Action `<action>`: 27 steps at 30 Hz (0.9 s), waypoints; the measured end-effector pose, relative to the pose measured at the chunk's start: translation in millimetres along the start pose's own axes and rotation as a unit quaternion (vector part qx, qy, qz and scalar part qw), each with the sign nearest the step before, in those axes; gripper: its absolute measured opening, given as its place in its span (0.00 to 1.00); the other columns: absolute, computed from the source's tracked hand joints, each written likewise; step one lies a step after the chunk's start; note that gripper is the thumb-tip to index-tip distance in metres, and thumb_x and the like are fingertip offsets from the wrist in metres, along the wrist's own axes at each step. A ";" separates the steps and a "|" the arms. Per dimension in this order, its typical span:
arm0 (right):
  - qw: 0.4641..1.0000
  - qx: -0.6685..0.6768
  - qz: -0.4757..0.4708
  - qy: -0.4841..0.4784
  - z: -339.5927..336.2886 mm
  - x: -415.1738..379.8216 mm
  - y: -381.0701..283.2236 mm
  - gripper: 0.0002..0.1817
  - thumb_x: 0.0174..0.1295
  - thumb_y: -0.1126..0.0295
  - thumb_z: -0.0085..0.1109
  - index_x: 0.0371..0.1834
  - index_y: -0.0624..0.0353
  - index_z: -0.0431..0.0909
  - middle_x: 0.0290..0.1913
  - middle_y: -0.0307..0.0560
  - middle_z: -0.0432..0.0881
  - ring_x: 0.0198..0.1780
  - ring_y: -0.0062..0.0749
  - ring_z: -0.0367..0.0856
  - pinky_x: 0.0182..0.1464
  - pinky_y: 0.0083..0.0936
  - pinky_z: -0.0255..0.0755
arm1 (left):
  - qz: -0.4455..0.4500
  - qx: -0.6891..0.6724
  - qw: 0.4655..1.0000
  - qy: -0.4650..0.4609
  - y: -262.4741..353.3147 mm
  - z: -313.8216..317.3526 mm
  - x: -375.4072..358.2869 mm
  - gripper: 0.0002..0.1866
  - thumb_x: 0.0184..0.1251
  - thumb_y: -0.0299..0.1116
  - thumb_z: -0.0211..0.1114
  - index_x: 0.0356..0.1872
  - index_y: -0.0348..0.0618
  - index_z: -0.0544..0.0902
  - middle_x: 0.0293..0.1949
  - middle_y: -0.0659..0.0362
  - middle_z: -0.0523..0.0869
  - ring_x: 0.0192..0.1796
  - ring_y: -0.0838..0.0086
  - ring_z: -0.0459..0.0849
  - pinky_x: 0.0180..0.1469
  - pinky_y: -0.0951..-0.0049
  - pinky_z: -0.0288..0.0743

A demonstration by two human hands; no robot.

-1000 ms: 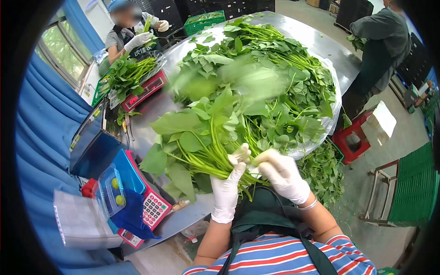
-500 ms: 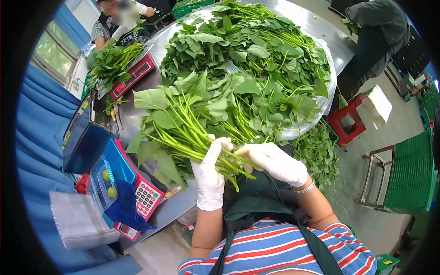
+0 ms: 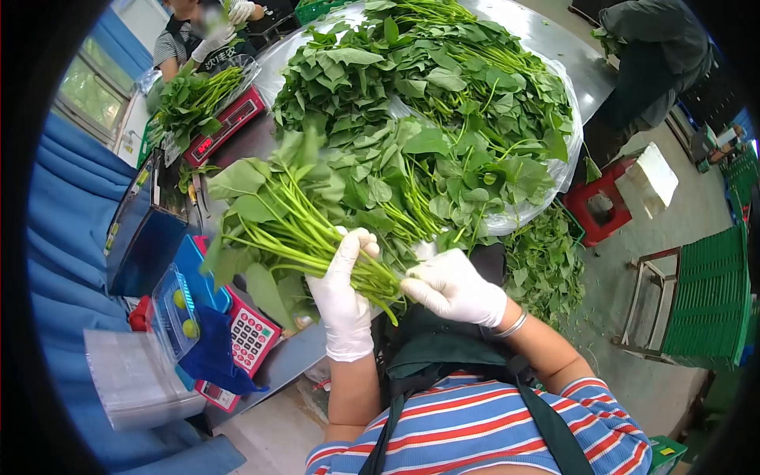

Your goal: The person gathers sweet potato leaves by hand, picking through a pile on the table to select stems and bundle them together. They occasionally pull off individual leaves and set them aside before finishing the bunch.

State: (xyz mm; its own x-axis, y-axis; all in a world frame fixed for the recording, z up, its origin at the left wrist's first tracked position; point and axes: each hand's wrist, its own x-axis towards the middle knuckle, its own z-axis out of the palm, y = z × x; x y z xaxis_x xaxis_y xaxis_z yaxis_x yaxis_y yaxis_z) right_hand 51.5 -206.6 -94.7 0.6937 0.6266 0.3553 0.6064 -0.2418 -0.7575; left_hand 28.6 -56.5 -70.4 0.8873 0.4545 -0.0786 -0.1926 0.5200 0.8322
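Note:
My left hand, in a white glove, is wrapped round a bunch of green leafy stems, whose leaves point up and left. My right hand, also gloved, is closed at the cut ends of the bunch, its thumb and fingers pinched together; what lies between them is too small to tell. Behind the bunch, a large heap of leafy greens lies on clear plastic sheeting on a metal table.
A red scale bearing greens stands at the upper left, near a gloved co-worker. A pink scale and clear bags are at lower left. Another person, a red stool and green crates are right.
The bunch and my left hand have shifted slightly left. My right hand has turned and closed more at the stem ends. The co-worker's raised hands have moved.

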 end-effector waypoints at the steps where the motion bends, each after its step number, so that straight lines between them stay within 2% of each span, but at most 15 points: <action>1: 0.999 -0.004 -0.031 0.031 4.3 -0.7 1.2 0.17 0.61 0.65 0.51 0.15 0.57 0.68 0.15 0.49 0.68 0.17 0.44 0.68 0.21 0.33 0.61 | 0.001 0.000 1.000 -0.001 -2.4 -3.0 1.4 0.06 0.60 0.23 0.60 0.37 0.36 0.74 0.30 0.56 0.80 0.31 0.73 0.80 0.36 0.76 0.75; 3: 0.998 0.008 -0.039 0.047 0.6 -2.8 2.9 0.16 0.60 0.65 0.51 0.15 0.57 0.68 0.15 0.49 0.67 0.17 0.44 0.68 0.21 0.33 0.61 | 0.030 -0.031 0.999 -0.001 -7.4 -11.6 4.1 0.09 0.63 0.28 0.60 0.40 0.35 0.73 0.34 0.56 0.79 0.33 0.74 0.79 0.46 0.70 0.78; 4: 0.997 0.020 -0.045 0.062 -2.8 -6.5 3.4 0.16 0.60 0.66 0.52 0.15 0.57 0.67 0.15 0.49 0.67 0.17 0.43 0.68 0.21 0.33 0.61 | 0.038 -0.020 0.994 0.096 0.4 -14.8 10.2 0.08 0.62 0.29 0.60 0.39 0.36 0.74 0.35 0.57 0.79 0.34 0.76 0.78 0.49 0.70 0.77; 5: 0.995 0.002 -0.050 0.082 -8.4 -12.6 1.9 0.15 0.59 0.67 0.53 0.15 0.57 0.67 0.15 0.49 0.65 0.17 0.43 0.67 0.20 0.33 0.60 | 0.056 -0.065 0.990 0.112 9.9 -26.6 21.2 0.08 0.62 0.30 0.61 0.38 0.37 0.75 0.35 0.58 0.79 0.34 0.77 0.78 0.49 0.71 0.78; 6: 0.998 -0.053 -0.003 0.017 -22.3 -21.7 6.0 0.13 0.58 0.66 0.54 0.17 0.57 0.71 0.16 0.50 0.69 0.19 0.44 0.71 0.21 0.33 0.62 | 0.074 -0.111 0.983 0.127 20.7 -40.2 32.8 0.08 0.62 0.31 0.61 0.37 0.38 0.76 0.34 0.58 0.79 0.34 0.78 0.78 0.50 0.71 0.78; 8: 0.986 -0.076 0.141 -0.040 -51.3 -24.8 6.4 0.12 0.52 0.65 0.57 0.16 0.58 0.72 0.16 0.47 0.71 0.20 0.44 0.72 0.24 0.33 0.66 | 0.133 -0.088 0.979 0.126 36.9 -60.7 40.5 0.07 0.62 0.31 0.61 0.36 0.39 0.77 0.33 0.60 0.80 0.34 0.79 0.79 0.52 0.71 0.77; 10: 0.926 -0.278 0.220 -0.132 -69.3 -39.5 23.2 0.12 0.51 0.62 0.59 0.18 0.57 0.77 0.17 0.46 0.75 0.23 0.44 0.76 0.28 0.32 0.71 | 0.138 -0.087 0.979 0.119 38.1 -64.2 36.1 0.07 0.62 0.31 0.61 0.36 0.38 0.77 0.33 0.60 0.80 0.35 0.78 0.79 0.53 0.71 0.77; 11: 0.887 -0.364 0.245 -0.141 -71.5 -40.5 26.6 0.10 0.51 0.61 0.59 0.25 0.56 0.80 0.21 0.46 0.78 0.28 0.41 0.79 0.32 0.30 0.73 | 0.124 -0.089 0.980 0.126 35.7 -62.3 34.0 0.08 0.63 0.30 0.60 0.40 0.38 0.76 0.35 0.59 0.80 0.35 0.77 0.78 0.54 0.69 0.76; 12: 0.886 -0.366 0.248 -0.140 -66.5 -34.5 30.3 0.10 0.51 0.61 0.59 0.25 0.56 0.80 0.21 0.46 0.78 0.28 0.41 0.79 0.32 0.30 0.73 | 0.113 -0.094 0.981 0.130 33.0 -59.1 33.4 0.09 0.64 0.29 0.59 0.43 0.38 0.75 0.36 0.58 0.79 0.36 0.76 0.78 0.54 0.67 0.75; 14: 0.956 -0.247 0.156 0.035 -39.6 -9.5 43.6 0.10 0.51 0.62 0.60 0.31 0.56 0.79 0.28 0.46 0.80 0.31 0.39 0.80 0.34 0.29 0.73 | 0.087 -0.117 0.987 0.071 22.2 -61.0 35.1 0.12 0.64 0.30 0.59 0.47 0.40 0.75 0.37 0.60 0.82 0.37 0.77 0.81 0.56 0.69 0.75; 16: 0.969 -0.150 0.117 0.155 -3.6 8.8 51.6 0.13 0.50 0.61 0.61 0.34 0.56 0.77 0.31 0.46 0.78 0.31 0.39 0.79 0.33 0.31 0.73 | 0.062 -0.137 0.988 0.028 18.7 -60.8 33.9 0.14 0.64 0.29 0.57 0.50 0.39 0.74 0.37 0.61 0.82 0.37 0.78 0.80 0.58 0.67 0.71; 18: 0.955 -0.258 0.087 0.115 16.1 17.7 75.3 0.12 0.51 0.63 0.61 0.36 0.55 0.76 0.34 0.45 0.78 0.31 0.39 0.79 0.33 0.30 0.73 | 0.063 -0.140 0.988 0.023 19.3 -62.6 30.9 0.15 0.65 0.29 0.57 0.51 0.39 0.73 0.37 0.61 0.82 0.38 0.78 0.80 0.59 0.67 0.71; 20: 0.953 -0.270 0.113 0.081 20.1 24.6 83.4 0.10 0.51 0.64 0.60 0.34 0.55 0.78 0.32 0.45 0.78 0.31 0.39 0.79 0.33 0.29 0.73 | 0.068 -0.142 0.987 0.020 23.0 -65.0 27.0 0.15 0.65 0.29 0.57 0.52 0.39 0.73 0.38 0.61 0.82 0.38 0.79 0.80 0.59 0.66 0.70; 23: 0.958 -0.137 0.122 0.222 7.1 33.3 75.9 0.07 0.51 0.66 0.59 0.31 0.55 0.81 0.31 0.45 0.81 0.31 0.40 0.79 0.33 0.29 0.73 | 0.091 -0.110 0.988 0.052 27.9 -71.7 25.1 0.15 0.63 0.26 0.57 0.50 0.37 0.71 0.37 0.58 0.80 0.39 0.77 0.78 0.59 0.65 0.69; 27: 0.950 0.003 0.133 0.284 -20.9 39.1 32.5 0.08 0.51 0.73 0.62 0.35 0.60 0.81 0.27 0.42 0.81 0.22 0.20 0.71 0.26 0.15 0.65 | 0.078 -0.103 0.990 0.049 21.6 -64.5 25.9 0.12 0.62 0.23 0.58 0.47 0.37 0.72 0.37 0.58 0.79 0.38 0.75 0.78 0.58 0.64 0.70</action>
State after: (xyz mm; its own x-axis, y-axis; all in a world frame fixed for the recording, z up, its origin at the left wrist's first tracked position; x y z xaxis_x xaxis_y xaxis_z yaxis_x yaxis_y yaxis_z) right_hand 106.5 -205.5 -94.0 0.9208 0.0428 0.3876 0.3792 -0.3308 -0.8642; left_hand 20.4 13.1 -89.8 0.7973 0.6033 -0.0191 -0.4142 0.5699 0.7097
